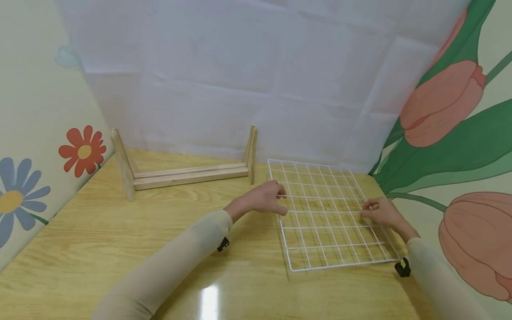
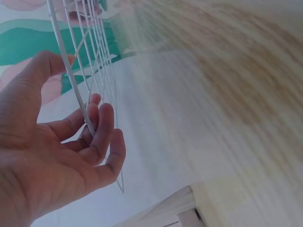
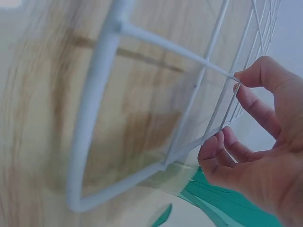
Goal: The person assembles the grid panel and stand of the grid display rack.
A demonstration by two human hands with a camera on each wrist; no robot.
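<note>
A white wire grid panel (image 1: pixel 324 211) is held a little above the wooden table, lying nearly flat with its shadow beneath. My left hand (image 1: pixel 264 198) grips the left edge. In the left wrist view, that hand (image 2: pixel 61 151) has its thumb on one side of the edge wire and bent fingers on the other. On the right side, my right hand (image 1: pixel 384 212) holds the opposite edge. Seen from the right wrist, the hand (image 3: pixel 270 132) pinches a cross wire between thumb and forefinger, while the other fingertips touch the outer wire (image 3: pixel 118 187).
Left of the panel, a wooden frame (image 1: pixel 192 178) with two upright ends stands toward the back of the table (image 1: pixel 180 240). White cloth (image 1: pixel 224 66) hangs behind it. Flower-painted walls (image 1: pixel 468 151) flank the table on both sides.
</note>
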